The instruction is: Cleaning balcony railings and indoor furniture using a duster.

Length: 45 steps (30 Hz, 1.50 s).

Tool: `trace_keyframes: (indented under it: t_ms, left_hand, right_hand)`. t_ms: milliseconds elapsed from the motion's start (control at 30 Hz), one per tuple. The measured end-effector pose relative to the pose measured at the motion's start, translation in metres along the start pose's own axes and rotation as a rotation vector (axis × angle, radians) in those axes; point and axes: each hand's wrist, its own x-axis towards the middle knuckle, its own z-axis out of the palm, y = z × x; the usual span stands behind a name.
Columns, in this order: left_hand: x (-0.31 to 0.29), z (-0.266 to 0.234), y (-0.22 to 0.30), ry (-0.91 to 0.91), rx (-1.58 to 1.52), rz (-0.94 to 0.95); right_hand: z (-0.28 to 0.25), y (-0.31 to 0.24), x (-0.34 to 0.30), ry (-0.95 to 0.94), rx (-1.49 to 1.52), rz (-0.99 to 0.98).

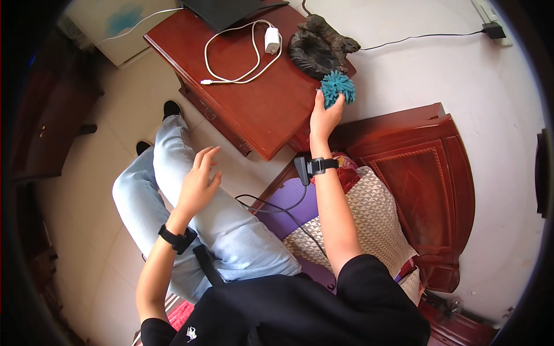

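My right hand [326, 116] reaches forward and grips a teal, shaggy duster head [336, 89] with fleecy, finger-like strands. The duster is at the right edge of the reddish-brown wooden cabinet [254, 109], just in front of a dark sculpted ornament [323, 46] with a bowl-like hollow and an animal figure. Whether it touches the ornament I cannot tell. Over my lap hovers my left hand [199, 181], fingers apart and holding nothing. Black straps circle both wrists, and a small black device with a cable sits by the right one.
On the cabinet lie a white charger [272, 40] with its looped cable and a black device [225, 11]. A carved wooden headboard [418, 190] stands at the right, beside a patterned pillow [369, 219]. A black plug [492, 30] is in the wall, its cord running to the ornament.
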Motion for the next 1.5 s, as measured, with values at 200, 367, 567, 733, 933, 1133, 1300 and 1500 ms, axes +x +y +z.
trace_keyframes:
  t_ms: [200,367,567,733,933,1133,1300,1500]
  left_hand:
    - [-0.001,0.008,0.002,0.042,0.192,0.107]
    - [0.0,0.009,0.002,0.042,0.19,0.085]
    - [-0.003,0.009,0.002,0.047,0.246,0.086]
    - [-0.005,0.01,-0.003,0.042,0.282,0.092]
    - [-0.003,0.007,0.005,0.049,0.218,0.094]
    - [-0.008,0.005,-0.001,0.03,0.245,0.074]
    - [-0.012,0.006,-0.007,0.068,0.222,0.083]
    - [-0.011,0.004,-0.007,0.069,0.218,0.087]
  right_hand:
    - [-0.017,-0.017,0.003,-0.074,-0.152,-0.034]
    - [-0.016,-0.034,-0.01,-0.265,-0.343,-0.328]
    - [-0.024,-0.074,-0.064,-0.487,-0.366,-0.487]
    - [-0.039,-0.059,-0.036,-0.548,-0.403,-0.523]
    - [-0.047,-0.024,0.019,-0.47,-0.533,-0.551]
    - [-0.041,-0.019,0.013,-0.387,-0.576,-0.497]
    - [-0.045,-0.002,0.036,-0.412,-0.61,-0.444]
    - [-0.036,0.012,0.06,-0.385,-0.625,-0.365]
